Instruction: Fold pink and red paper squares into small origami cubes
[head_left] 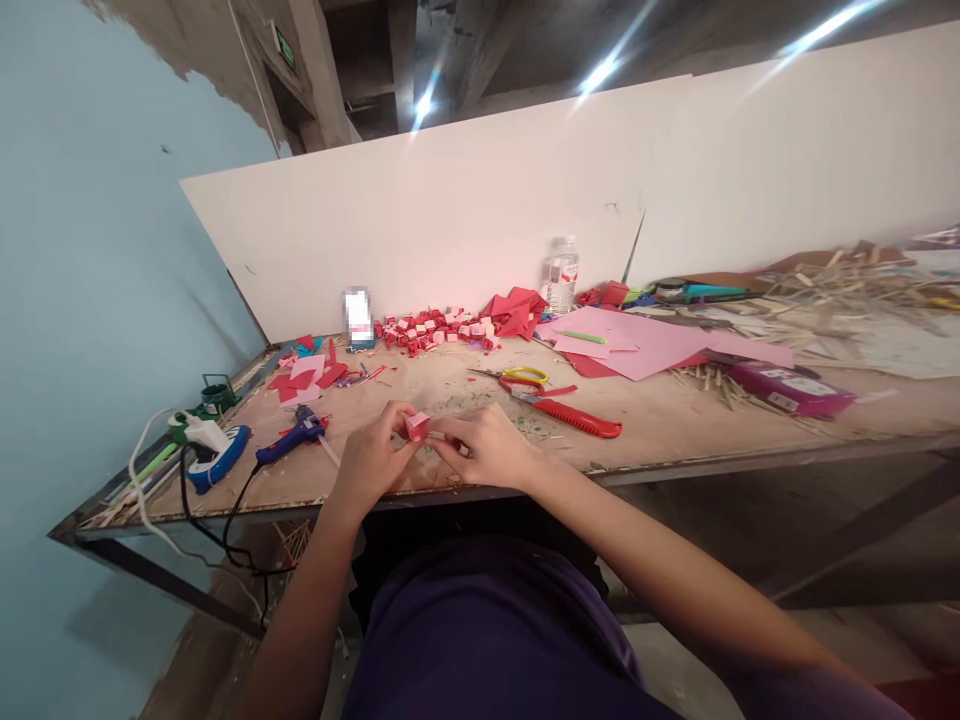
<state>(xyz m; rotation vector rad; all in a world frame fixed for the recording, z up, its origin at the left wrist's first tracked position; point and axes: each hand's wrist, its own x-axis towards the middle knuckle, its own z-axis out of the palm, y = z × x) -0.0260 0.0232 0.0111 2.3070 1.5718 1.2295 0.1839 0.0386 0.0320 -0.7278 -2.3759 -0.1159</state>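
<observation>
Between my fingers, close to the table's front edge, is a small folded pink paper piece (417,427), box-like in shape. My left hand (377,450) pinches it from the left side. My right hand (487,445) has its fingertips closed at the piece's right side; whether they grip it or only press against it is hard to make out. Just beyond my right hand lie a red-handled utility knife (577,415) and yellow-handled scissors (525,375). A blue glue gun (292,437) rests to the left of my left hand.
A heap of small red and pink paper boxes (439,328) lies at the back, beside a propped phone (359,318). A water bottle (562,275), pink paper sheets (652,340) and a purple box (791,388) are rightward. A power strip (217,460) with cords sits left.
</observation>
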